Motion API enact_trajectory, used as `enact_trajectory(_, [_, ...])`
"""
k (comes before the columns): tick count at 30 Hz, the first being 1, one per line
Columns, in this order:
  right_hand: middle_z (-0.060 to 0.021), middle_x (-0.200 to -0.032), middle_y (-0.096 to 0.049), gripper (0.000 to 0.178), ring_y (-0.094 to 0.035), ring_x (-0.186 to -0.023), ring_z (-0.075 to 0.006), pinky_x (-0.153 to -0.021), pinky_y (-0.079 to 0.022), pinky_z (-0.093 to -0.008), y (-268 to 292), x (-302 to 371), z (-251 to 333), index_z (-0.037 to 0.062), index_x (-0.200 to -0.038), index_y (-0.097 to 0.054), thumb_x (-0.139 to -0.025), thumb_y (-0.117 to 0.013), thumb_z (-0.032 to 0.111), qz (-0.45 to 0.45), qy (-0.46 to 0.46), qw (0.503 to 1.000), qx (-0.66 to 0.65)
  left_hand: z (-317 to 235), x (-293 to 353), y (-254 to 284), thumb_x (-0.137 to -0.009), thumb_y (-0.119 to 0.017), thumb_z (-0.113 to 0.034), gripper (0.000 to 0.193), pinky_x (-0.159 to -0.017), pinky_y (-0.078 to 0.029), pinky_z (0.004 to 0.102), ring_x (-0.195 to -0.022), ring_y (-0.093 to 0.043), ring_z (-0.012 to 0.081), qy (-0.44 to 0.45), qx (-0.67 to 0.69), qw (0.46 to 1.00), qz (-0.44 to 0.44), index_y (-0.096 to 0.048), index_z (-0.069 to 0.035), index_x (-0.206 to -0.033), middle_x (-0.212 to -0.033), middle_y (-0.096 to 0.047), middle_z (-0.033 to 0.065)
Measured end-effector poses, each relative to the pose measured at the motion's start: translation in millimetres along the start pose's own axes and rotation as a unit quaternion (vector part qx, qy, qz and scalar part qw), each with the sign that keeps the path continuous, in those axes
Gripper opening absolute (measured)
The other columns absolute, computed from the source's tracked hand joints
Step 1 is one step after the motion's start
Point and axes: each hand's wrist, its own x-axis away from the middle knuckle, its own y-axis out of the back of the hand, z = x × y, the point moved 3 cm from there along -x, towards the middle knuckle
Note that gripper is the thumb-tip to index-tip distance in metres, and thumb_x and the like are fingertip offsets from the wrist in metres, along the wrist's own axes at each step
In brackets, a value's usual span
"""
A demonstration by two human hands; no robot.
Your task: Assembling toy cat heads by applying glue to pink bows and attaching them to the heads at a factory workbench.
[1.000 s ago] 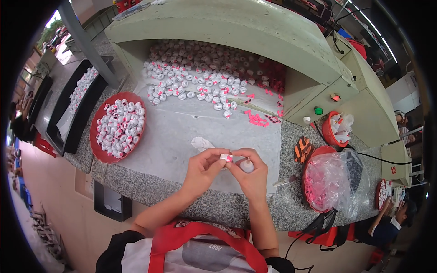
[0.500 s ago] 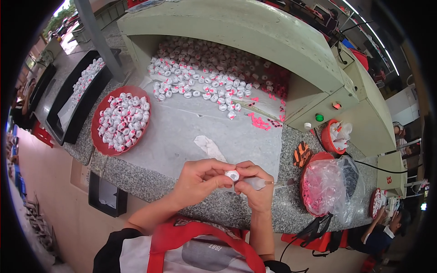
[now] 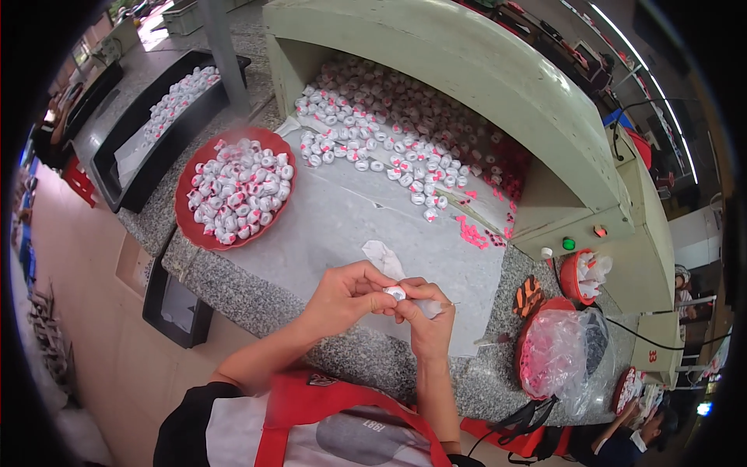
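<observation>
In front of my body, my left hand (image 3: 348, 299) pinches a small round white piece (image 3: 395, 293) with a dark opening and a touch of pink. My right hand (image 3: 426, 325) meets it from the other side, its fingertips at the same piece. Tucked in that right hand is a small translucent bottle (image 3: 429, 309) with a thin needle-like tip pointing right. Just beyond the fingers, a crumpled white cloth (image 3: 383, 258) lies on the pale sheet (image 3: 331, 226) covering the worktop.
Many similar white-and-pink pieces (image 3: 420, 167) lie under a pale green machine hood (image 3: 467, 47). A red bowl (image 3: 184, 204) heaped with them stands left, beside a black tray (image 3: 118, 199). At right are a plastic-covered red bowl (image 3: 523, 354), a smaller red bowl (image 3: 568, 280) and a seated person (image 3: 630, 436).
The view has shifted, so the bench and bowls appear moved, mostly rightward. Both hands still hold the white piece together, and the bottle stays in the right hand.
</observation>
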Motion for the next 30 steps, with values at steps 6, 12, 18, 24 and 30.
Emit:
enact_trajectory(6, [-0.0132,-0.094,-0.058,0.044,-0.055,-0.069,-0.0106,-0.057,-0.045,-0.0205,-25.1,-7.2,13.5,0.0017,-0.105,-0.044,-0.067,-0.065,-0.01,0.012,0.053,0.998,0.009,-11.2,4.9,15.9,-0.075,-0.06,0.007,0.021,-0.071,-0.05,0.0258,-0.084,-0.059,0.0163,-0.036,-0.015,0.999,0.017,-0.05,0.003,-0.093,-0.092,-0.06,0.0132])
enact_trajectory(12, [-0.0175,-0.097,-0.057,0.049,-0.056,-0.068,-0.0105,-0.06,-0.046,-0.0211,-20.6,-0.8,28.6,-0.0001,-0.108,-0.042,-0.066,-0.065,-0.012,0.055,0.138,0.982,0.12,-11.7,6.4,8.8,-0.074,-0.058,0.011,0.024,-0.075,-0.05,0.0277,-0.089,-0.058,0.0177,-0.06,-0.034,0.997,0.024,-0.048,0.002,-0.094,-0.096,-0.057,0.0143])
enact_trajectory(18, [-0.0116,-0.097,-0.06,0.031,-0.06,-0.07,-0.0152,-0.061,-0.047,-0.0244,6.1,-11.0,11.4,0.0033,-0.1,-0.057,-0.071,-0.064,0.001,-0.092,-0.046,0.971,0.216,-15.3,5.6,7.2,-0.073,-0.057,0.013,0.021,-0.077,-0.05,0.029,-0.09,-0.058,0.0205,-0.123,-0.094,0.988,0.027,-0.051,0.004,-0.091,-0.094,-0.056,0.017])
enact_trajectory(24, [-0.0056,-0.073,-0.059,0.025,-0.06,-0.067,-0.0211,-0.058,-0.047,-0.033,18.4,-17.8,-27.4,0.0112,-0.088,-0.064,-0.065,-0.071,0.019,-0.054,0.032,0.791,0.608,-14.0,4.4,4.0,-0.073,-0.056,0.014,0.021,-0.078,-0.05,0.0288,-0.09,-0.058,0.021,-0.134,-0.106,0.985,0.02,-0.052,0.005,-0.091,-0.095,-0.056,0.0177])
enact_trajectory(30, [-0.0025,-0.068,-0.058,0.011,-0.055,-0.057,-0.0097,-0.048,-0.042,-0.0219,7.0,-8.3,16.4,0.0012,-0.078,-0.06,-0.07,-0.065,0.005,-0.102,-0.08,0.974,0.186,-10.3,5.2,11.8,-0.073,-0.057,0.013,0.023,-0.077,-0.05,0.0284,-0.089,-0.058,0.02,-0.148,-0.184,0.972,-0.011,-0.054,0.005,-0.094,-0.095,-0.056,0.016])
